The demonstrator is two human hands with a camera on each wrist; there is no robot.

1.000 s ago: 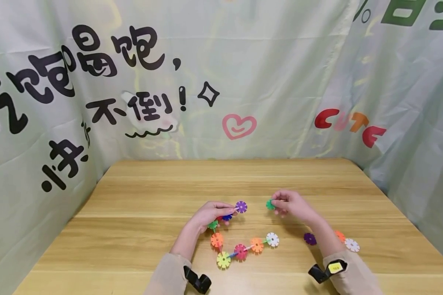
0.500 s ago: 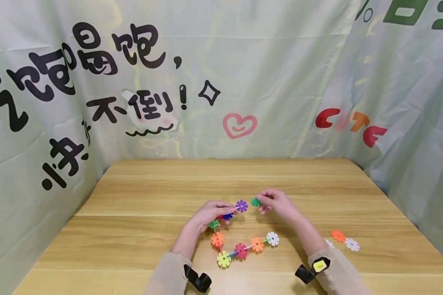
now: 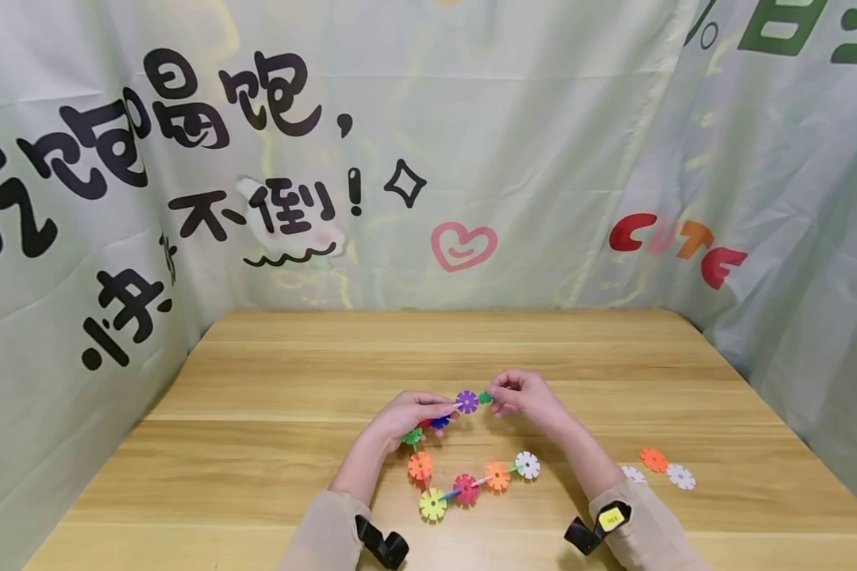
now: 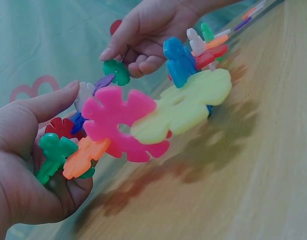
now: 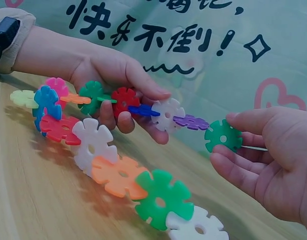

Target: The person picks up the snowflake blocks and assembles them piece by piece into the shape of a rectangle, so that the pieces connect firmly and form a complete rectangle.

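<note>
A chain of colored, notched plastic snowflake discs curves over the table, with a yellow disc [image 3: 433, 504] at its bend and a white disc [image 3: 527, 465] at one end. My left hand [image 3: 416, 414] grips the chain's other arm, thumb and fingers around a white disc [image 5: 168, 114] just before the purple disc [image 3: 467, 402] at the tip. Between thumb and fingers of my right hand [image 3: 530, 399] is a single green disc [image 5: 223, 136], its edge right at the purple disc's rim. In the right wrist view the purple disc appears nearly edge-on, while the green one faces the camera.
Beside the right forearm lie loose discs: an orange one [image 3: 654, 459], a white one [image 3: 682, 477] and another partly hidden by the arm. The wooden table [image 3: 293, 349] ends against a printed cloth backdrop [image 3: 543, 159]. Black cameras sit on both wrists.
My right hand has come left with the green disc, closing the gap to the purple disc, and the green disc has turned narrower to the head view. My left hand holds still.
</note>
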